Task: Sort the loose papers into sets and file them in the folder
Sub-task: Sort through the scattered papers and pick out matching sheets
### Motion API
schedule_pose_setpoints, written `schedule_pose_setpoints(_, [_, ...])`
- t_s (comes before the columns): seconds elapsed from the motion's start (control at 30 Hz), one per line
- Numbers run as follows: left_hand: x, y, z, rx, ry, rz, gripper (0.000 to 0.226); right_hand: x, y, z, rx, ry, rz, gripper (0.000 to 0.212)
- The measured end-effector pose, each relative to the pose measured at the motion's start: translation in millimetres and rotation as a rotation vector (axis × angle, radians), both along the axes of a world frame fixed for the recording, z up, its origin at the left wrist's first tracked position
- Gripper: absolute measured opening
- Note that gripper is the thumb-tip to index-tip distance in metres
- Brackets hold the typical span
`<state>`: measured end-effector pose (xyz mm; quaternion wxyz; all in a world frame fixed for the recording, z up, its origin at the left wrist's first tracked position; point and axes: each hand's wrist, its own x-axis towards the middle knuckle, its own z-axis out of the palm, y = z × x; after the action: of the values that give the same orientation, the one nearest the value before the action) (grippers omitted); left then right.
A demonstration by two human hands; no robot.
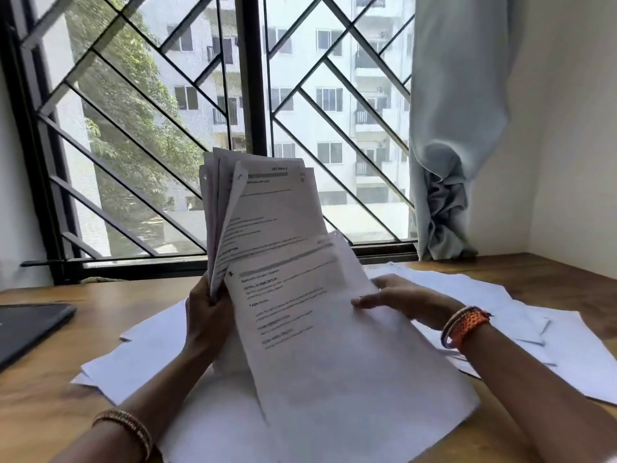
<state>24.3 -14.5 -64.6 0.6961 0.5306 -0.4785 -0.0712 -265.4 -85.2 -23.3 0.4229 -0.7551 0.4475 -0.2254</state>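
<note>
1. Sorting is under way: the left hand point(208, 315) grips an upright fanned stack of papers point(233, 208) at its lower edge, centre of view.
2. The right hand point(397, 300) pinches the front sheet point(320, 329) at its three o'clock edge.
3. More loose sheets point(521, 315) cover the table point(36, 406); a dark folder point(26, 325) lies at nine o'clock.
4. Next, judging: peel that sheet free and lay it on its matching set.

left wrist: gold bangles point(128, 429) | right wrist: bangles, orange thread band point(467, 324) | sleeves: none

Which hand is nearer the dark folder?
Left. The left hand grips the paper stack right of the folder; the right hand is farther right.
</note>
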Motion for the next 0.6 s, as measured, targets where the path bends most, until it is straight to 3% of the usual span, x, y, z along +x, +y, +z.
schedule_pose_setpoints(0.07, [1.4,-1.3,-0.9,0.023,-0.002,0.021,0.017,-13.7,-0.9,0.4,0.124,0.211,0.057,0.013])
schedule_pose_setpoints(0.1, [1.5,-1.1,0.2,0.025,0.003,0.021,0.016,-19.6,-2.7,3.2,0.092,0.208,-0.014,0.006])
schedule_pose_setpoints(0.13, [1.6,-0.8,1.8,0.026,0.014,0.011,0.015,-27.7,-7.8,6.1,0.020,0.130,-0.118,0.005])
schedule_pose_setpoints(0.27, [11.4,-1.1,9.1,0.034,0.019,-0.006,0.016,-69.4,-20.6,18.9,-0.501,-0.477,-0.725,0.018])
schedule_pose_setpoints(0.33, [18.4,0.8,13.0,0.040,0.017,-0.002,0.017,-89.1,-27.0,11.0,-0.756,-0.484,-0.945,0.045])
schedule_pose_setpoints(0.4, [22.9,5.0,18.1,0.032,0.049,-0.062,0.011,-100.8,-34.8,-4.0,-0.827,-0.400,-1.091,0.046])
schedule_pose_setpoints(0.6, [25.5,7.3,23.6,0.075,0.187,-0.226,0.018,-77.3,-38.2,-22.4,-0.725,-0.399,-1.022,0.040])
